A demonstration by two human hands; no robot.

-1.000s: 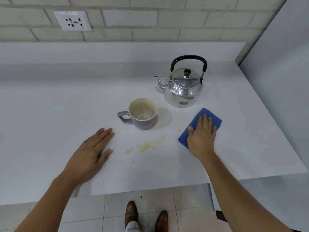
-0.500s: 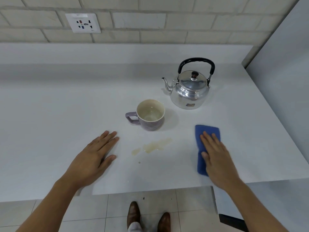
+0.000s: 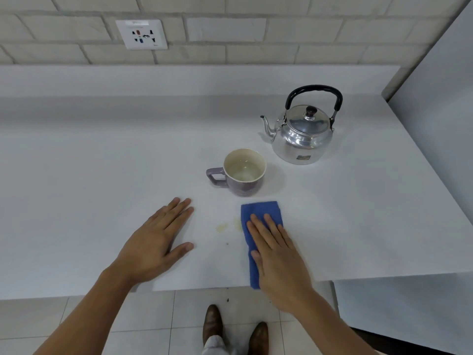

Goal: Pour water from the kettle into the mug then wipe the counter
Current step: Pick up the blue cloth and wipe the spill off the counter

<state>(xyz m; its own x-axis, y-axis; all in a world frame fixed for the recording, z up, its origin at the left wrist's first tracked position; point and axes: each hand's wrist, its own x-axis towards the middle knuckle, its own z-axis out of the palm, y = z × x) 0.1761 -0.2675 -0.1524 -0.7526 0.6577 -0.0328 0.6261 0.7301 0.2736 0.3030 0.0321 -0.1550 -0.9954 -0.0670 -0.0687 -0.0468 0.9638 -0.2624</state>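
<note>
Right hand (image 3: 279,254) lies flat, fingers spread a little, palm pressing down on the blue cloth (image 3: 261,213); nothing is pinched. Left hand (image 3: 156,242) rests open and flat on the counter (image 3: 102,162), to the near left of the mug (image 3: 243,172), holding nothing.

Cloth: folded, soft and limp, judged light; it should slide readily under palm pressure and needs no grip beyond a flat hand on top. It lies just in front of the mug, apart from it, its near end reaching the counter's front edge. A yellowish wet patch (image 3: 222,227) shows at the cloth's left side, in front of the mug, with a fainter smear touching the cloth edge (part may lie under the cloth; cannot tell).

Mug: purple outside, cream inside, upright, handle pointing left. Judged ceramic, so breakable and moderately heavy; take it by the handle. Some clear water appears to sit in the bottom.

Kettle (image 3: 302,134): polished metal, lid on, black bail handle upright, spout pointing left; it stands behind and to the right of the mug, well apart. Judged slippery on the body; lift by the handle only.

Surface: white, smooth, matt, flat. Behind the mug runs a low upstand, then a pale brick wall with a socket (image 3: 141,34). A white panel closes the right side; tiled floor below.
</note>
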